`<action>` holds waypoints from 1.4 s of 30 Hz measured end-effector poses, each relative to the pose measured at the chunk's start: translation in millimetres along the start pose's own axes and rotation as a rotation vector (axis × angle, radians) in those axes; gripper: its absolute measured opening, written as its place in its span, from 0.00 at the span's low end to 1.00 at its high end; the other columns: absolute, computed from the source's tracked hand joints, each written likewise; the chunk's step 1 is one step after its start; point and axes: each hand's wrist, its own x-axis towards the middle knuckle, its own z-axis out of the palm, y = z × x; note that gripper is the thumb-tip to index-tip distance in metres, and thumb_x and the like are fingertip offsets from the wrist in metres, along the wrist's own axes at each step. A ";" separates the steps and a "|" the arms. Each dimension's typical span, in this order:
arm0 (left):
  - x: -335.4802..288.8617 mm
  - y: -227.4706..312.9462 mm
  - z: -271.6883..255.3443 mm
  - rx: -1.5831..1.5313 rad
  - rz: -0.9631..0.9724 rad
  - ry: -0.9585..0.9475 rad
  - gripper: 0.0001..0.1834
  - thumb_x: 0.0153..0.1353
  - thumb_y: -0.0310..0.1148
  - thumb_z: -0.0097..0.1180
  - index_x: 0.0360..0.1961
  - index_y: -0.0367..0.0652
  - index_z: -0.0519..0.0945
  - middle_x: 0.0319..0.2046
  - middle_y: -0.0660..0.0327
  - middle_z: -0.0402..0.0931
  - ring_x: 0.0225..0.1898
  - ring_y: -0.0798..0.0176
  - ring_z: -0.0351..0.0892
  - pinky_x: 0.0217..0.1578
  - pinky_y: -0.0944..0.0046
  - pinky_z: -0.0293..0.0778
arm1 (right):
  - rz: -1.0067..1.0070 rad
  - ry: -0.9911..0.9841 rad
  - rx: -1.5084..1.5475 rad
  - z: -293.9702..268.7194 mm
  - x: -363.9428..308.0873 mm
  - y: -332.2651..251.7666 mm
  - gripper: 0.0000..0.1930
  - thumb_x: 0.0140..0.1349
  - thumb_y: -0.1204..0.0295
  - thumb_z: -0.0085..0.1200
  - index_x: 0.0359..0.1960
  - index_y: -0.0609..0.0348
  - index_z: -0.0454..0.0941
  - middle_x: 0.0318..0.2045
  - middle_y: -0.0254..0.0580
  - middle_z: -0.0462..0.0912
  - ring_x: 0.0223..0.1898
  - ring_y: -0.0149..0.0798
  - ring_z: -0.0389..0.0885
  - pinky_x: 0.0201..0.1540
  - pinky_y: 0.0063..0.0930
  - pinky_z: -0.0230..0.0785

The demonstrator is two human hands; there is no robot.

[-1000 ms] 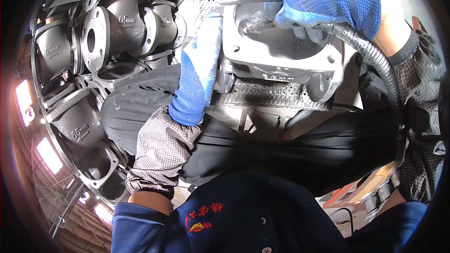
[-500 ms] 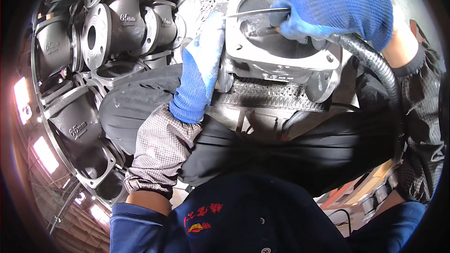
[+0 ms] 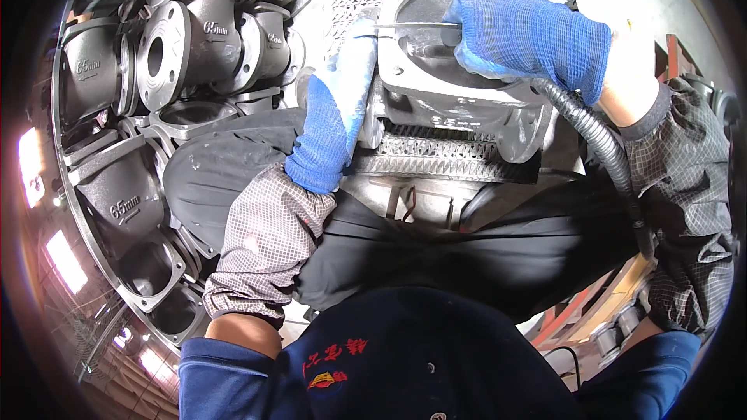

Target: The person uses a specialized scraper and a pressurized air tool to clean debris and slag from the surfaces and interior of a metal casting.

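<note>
A grey cast-iron valve body (image 3: 455, 97) stands before me, its wide flanged opening facing up. My left hand (image 3: 334, 101), in a blue knitted glove, is closed against its left side, with the fingertips by the flange corner. Over the opening, my right hand (image 3: 525, 39), gloved in the same blue, is wrapped round a tool on a black ribbed hose (image 3: 583, 120). From this fist a thin metal rod (image 3: 416, 25) runs left across the opening to the flange edge beside my left fingertips. The tool's grip and working end are hidden by the right glove.
Several similar valve bodies (image 3: 206, 35) are piled on the left, inside a metal rim. Under the worked valve lies a perforated metal mat (image 3: 424, 159). My dark-trousered legs (image 3: 467, 264) flank the work. A wooden piece and metal parts (image 3: 622, 323) stand at the lower right.
My right hand has shifted left and slightly down, turning so the rod lies nearly level. The hose has swung left with it. My left hand stays almost in place.
</note>
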 end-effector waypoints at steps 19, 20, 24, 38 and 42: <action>-3.2 -6.9 -3.6 -0.174 0.136 0.035 0.19 0.67 0.37 0.45 0.48 0.30 0.73 0.35 0.55 0.77 0.34 0.67 0.77 0.35 0.71 0.74 | 0.390 -0.203 0.130 -67.0 6.1 -109.1 0.12 0.52 0.73 0.53 0.35 0.70 0.79 0.18 0.49 0.79 0.18 0.37 0.79 0.22 0.28 0.75; -0.6 12.3 -3.3 -0.105 -0.096 -0.064 0.19 0.66 0.37 0.46 0.49 0.31 0.73 0.37 0.55 0.77 0.35 0.67 0.77 0.36 0.71 0.74 | 0.416 -0.197 0.128 -59.2 4.4 -95.8 0.12 0.52 0.73 0.53 0.35 0.70 0.79 0.18 0.49 0.79 0.18 0.37 0.79 0.22 0.28 0.75; -1.7 2.2 -2.8 -0.056 -0.118 -0.042 0.18 0.66 0.36 0.47 0.47 0.31 0.73 0.36 0.56 0.77 0.35 0.68 0.77 0.35 0.71 0.74 | 0.087 -0.140 -0.256 -50.1 9.9 -94.6 0.11 0.51 0.75 0.53 0.34 0.67 0.80 0.20 0.49 0.80 0.18 0.36 0.79 0.24 0.28 0.76; -0.4 -11.9 -12.6 0.125 0.105 -0.129 0.15 0.65 0.31 0.43 0.47 0.31 0.71 0.33 0.53 0.76 0.29 0.63 0.77 0.28 0.69 0.75 | 0.192 -0.118 -0.236 -55.2 2.3 -125.0 0.07 0.44 0.73 0.54 0.23 0.62 0.81 0.21 0.52 0.80 0.22 0.44 0.80 0.28 0.34 0.75; -6.4 4.3 -8.3 -0.100 -0.170 -0.205 0.18 0.65 0.38 0.46 0.41 0.29 0.71 0.25 0.52 0.76 0.22 0.66 0.77 0.19 0.72 0.74 | 0.115 -0.055 -0.263 -58.9 -0.8 -129.4 0.07 0.47 0.72 0.53 0.23 0.62 0.81 0.22 0.53 0.80 0.25 0.45 0.82 0.31 0.36 0.75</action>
